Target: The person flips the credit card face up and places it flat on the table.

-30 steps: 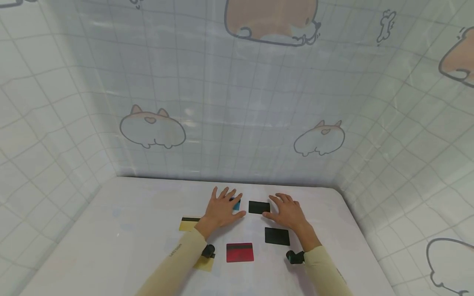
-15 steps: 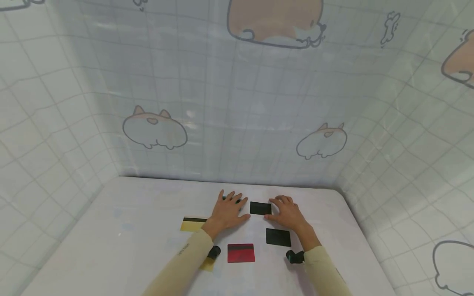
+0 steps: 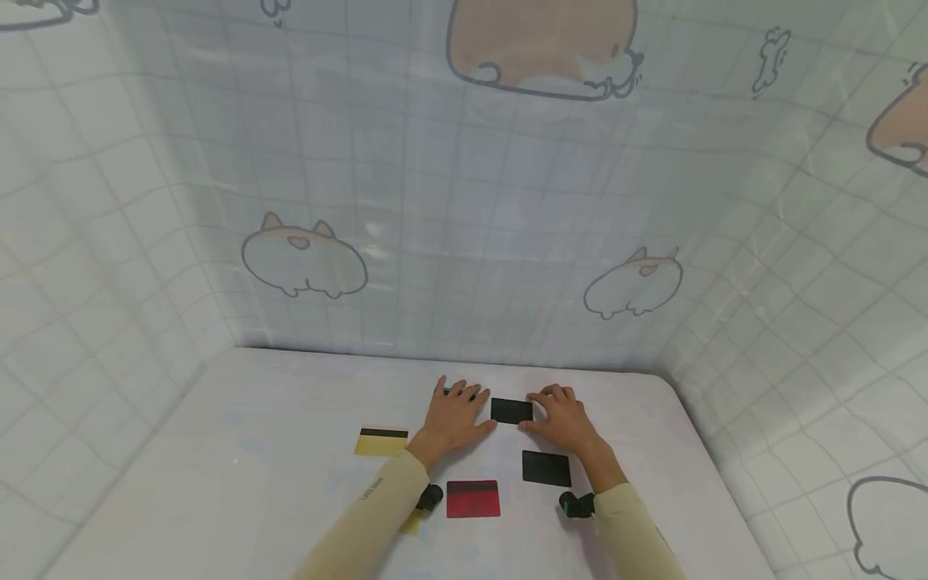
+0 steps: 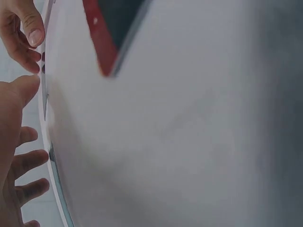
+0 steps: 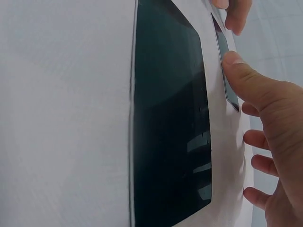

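Note:
My left hand [image 3: 453,423] lies palm down with fingers spread over a blue card [image 4: 61,189], which they mostly cover in the head view. Whether its fingertips press on that card is hard to tell. My right hand [image 3: 565,420] is bent around the right end of a black card [image 3: 511,411], thumb at the near corner and index finger by the far one. In the right wrist view its thumb overlaps that card's edge, with no clear grip. A second black card [image 3: 546,468] lies below the right hand, and a red card [image 3: 473,499] lies between the forearms.
A yellow card [image 3: 381,442] with a dark stripe lies left of the left wrist. Another yellow card [image 3: 411,525] is partly under the left forearm. Black wrist cameras [image 3: 577,505] sit by both sleeves. A patterned curtain [image 3: 464,242] encloses the white table [image 3: 254,451].
My left hand has shifted right over the blue card, hiding its right part and baring a sliver at its left. The right hand has stayed nearly still beside the far black card.

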The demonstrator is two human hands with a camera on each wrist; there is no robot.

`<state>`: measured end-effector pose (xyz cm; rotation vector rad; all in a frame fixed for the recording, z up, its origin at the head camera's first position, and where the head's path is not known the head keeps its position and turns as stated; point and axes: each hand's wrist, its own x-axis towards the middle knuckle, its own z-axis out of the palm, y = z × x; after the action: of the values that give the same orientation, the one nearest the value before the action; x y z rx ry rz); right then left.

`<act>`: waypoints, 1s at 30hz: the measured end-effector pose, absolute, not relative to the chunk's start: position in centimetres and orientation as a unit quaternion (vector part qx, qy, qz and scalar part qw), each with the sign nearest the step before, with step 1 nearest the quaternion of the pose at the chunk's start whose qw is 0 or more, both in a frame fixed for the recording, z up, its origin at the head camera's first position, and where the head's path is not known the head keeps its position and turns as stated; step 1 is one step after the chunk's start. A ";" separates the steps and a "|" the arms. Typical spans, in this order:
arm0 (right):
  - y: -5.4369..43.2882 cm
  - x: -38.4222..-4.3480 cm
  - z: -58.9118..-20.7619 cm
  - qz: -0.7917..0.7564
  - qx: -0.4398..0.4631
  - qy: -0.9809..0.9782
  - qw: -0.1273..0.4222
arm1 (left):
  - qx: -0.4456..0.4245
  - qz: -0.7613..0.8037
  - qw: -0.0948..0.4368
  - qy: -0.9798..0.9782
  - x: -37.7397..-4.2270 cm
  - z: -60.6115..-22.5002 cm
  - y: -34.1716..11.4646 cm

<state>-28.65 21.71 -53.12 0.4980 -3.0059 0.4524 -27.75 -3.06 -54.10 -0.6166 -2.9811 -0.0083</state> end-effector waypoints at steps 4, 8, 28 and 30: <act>21.7 -28.6 -53.2 0.152 0.155 -0.976 0.024 | -0.198 -0.009 0.055 -0.979 -27.8 -54.4 -2.7; 21.7 -28.5 -52.9 0.152 0.157 -0.976 0.022 | -0.197 -0.014 0.068 -0.978 -27.5 -54.1 -2.6; 20.8 -27.9 -52.6 0.187 0.145 -0.972 0.001 | -0.199 0.021 0.038 -0.979 -26.8 -52.7 -2.0; 20.8 -27.7 -52.4 0.191 0.142 -0.971 -0.003 | -0.201 0.022 0.037 -0.979 -26.7 -52.7 -2.0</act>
<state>-27.68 20.83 -52.36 0.4471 -3.0574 0.6001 -26.70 -1.96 -52.72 -0.6160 -3.0045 0.0664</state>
